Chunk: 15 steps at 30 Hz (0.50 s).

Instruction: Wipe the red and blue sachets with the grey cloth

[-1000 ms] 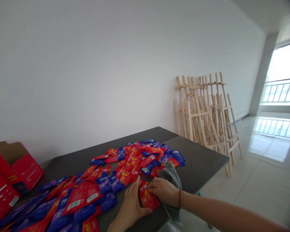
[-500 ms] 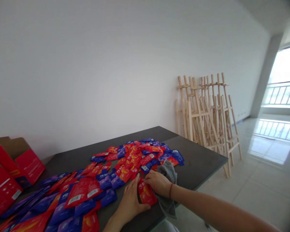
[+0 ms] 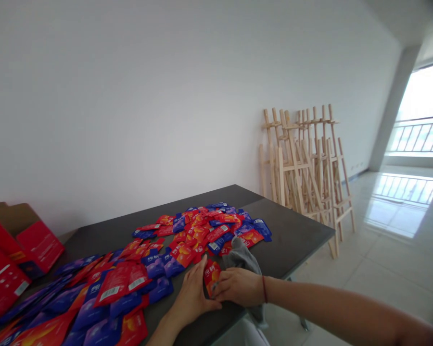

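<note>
A red pouch (image 3: 212, 272) with an orange fruit print lies flat on the dark table, between my two hands. Along its left side rests my left hand (image 3: 195, 293), fingers stretched out and the thumb spread near the pouch's lower edge. Over the pouch's lower right part bends my right hand (image 3: 238, 286), its fingers closed on a grey cloth (image 3: 246, 259). A bit of the cloth shows at the fingertips, while the rest trails behind the hand and over the table's edge. My right hand covers much of the pouch's lower half.
Red and blue pouches lie in a far heap (image 3: 202, 226) and a nearer left heap (image 3: 108, 293). Open red cardboard boxes (image 3: 39, 245) stand at the left. The table (image 3: 292, 226) ends at the right, with wooden easels (image 3: 299, 168) leaning by the wall beyond.
My right hand has slid down the pouch toward me, from its top to its lower part, the cloth moving along. My left hand has stayed beside the pouch.
</note>
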### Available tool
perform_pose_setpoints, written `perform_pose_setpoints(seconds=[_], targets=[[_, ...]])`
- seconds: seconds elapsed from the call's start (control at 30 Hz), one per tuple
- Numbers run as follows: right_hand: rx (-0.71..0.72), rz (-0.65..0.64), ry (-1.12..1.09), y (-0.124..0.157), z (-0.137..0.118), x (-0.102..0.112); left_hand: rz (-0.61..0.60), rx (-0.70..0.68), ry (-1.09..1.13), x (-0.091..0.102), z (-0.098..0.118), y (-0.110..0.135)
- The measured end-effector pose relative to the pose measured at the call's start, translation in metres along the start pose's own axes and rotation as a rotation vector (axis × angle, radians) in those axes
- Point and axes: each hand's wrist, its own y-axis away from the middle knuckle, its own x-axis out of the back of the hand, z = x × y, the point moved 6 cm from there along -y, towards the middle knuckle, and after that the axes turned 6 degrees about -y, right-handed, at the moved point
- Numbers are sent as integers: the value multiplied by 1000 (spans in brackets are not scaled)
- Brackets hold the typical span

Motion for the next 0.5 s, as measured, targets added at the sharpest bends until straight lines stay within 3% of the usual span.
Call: perform_pose_setpoints(seconds=[0.1,0.2,0.5], targets=[[-5,-4,-28,20,4,3,-13,5,-5,0,0,0],[-125,9,-37,26,17,7,-30,18,-8,0,1,0],[-494,124,-13,-7,60,1,-53,55,-26,-1,0,0]])
